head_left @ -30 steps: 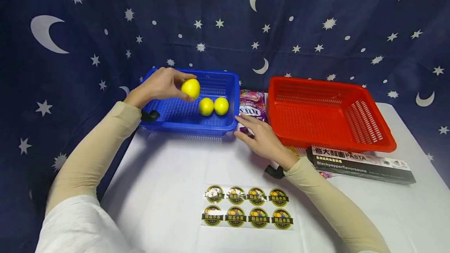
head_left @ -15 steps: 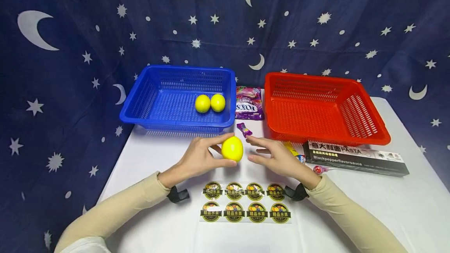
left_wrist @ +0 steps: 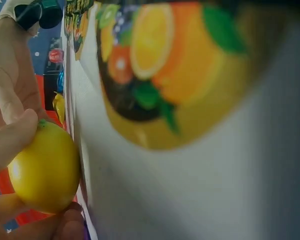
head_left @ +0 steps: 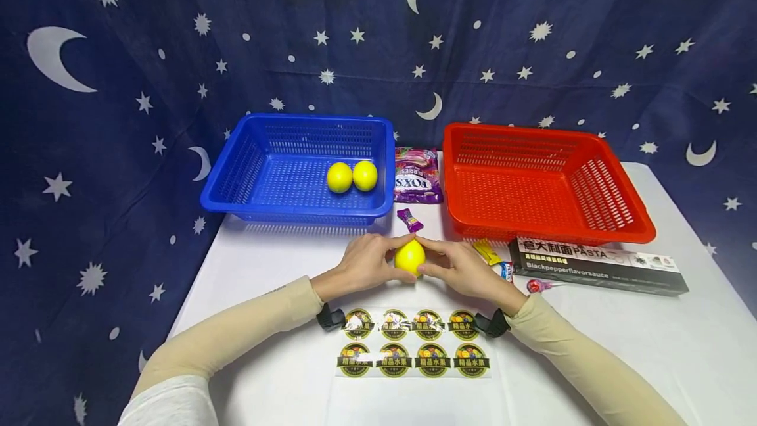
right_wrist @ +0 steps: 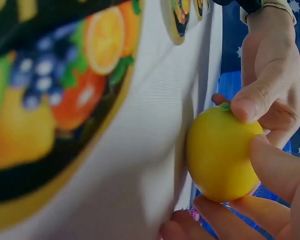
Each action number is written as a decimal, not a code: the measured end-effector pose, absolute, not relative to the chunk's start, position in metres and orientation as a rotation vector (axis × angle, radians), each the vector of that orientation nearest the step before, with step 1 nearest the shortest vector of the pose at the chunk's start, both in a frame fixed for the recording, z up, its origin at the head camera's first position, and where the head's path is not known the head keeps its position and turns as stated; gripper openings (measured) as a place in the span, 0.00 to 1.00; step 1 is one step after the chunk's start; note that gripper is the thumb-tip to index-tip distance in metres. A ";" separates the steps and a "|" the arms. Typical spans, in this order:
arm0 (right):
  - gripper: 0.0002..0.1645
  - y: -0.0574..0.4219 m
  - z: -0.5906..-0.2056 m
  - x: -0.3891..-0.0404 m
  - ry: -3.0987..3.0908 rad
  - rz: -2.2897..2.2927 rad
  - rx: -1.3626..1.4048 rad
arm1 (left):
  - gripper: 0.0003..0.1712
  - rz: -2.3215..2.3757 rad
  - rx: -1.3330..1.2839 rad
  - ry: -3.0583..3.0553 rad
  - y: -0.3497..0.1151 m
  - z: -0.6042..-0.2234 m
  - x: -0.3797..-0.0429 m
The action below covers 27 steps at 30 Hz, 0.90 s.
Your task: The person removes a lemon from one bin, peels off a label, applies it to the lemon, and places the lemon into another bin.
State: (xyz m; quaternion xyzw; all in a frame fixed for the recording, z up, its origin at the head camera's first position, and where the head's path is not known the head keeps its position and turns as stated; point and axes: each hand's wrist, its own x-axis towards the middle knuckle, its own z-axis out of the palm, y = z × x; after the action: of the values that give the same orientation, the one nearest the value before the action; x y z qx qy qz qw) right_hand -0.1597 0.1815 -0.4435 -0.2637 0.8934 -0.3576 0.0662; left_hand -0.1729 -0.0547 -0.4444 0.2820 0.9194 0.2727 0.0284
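Note:
A yellow lemon with a small green stem tip is held over the white table, between both hands. My left hand grips it from the left with thumb and fingers. From the other side, the thumb and fingers of my right hand hold it too. Both wrist views show the lemon close up, very near the tabletop. Just in front of the hands lies a sheet of round fruit stickers. Two more lemons sit side by side in the blue basket.
At the back right stands a red basket, with a black pasta box before it. A purple candy bag lies between the baskets. Small sweets lie nearby: a purple candy, a yellow packet and a lollipop.
The left hand has brought a lemon from the blue basket toward the right and nearer the body. The right hand has moved from beside the basket to take hold of the lemon.

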 end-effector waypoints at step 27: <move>0.24 0.195 -0.436 -0.075 2.871 -0.601 -1.087 | 0.32 0.579 0.797 2.895 -0.141 -0.445 -0.086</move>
State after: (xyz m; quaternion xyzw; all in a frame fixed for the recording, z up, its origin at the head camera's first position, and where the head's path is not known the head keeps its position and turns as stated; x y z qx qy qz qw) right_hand -0.0750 0.1954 -0.4360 -0.3474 0.9178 -0.1921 0.0068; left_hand -0.0865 -0.1409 -0.4447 0.2603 0.9459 0.1892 0.0419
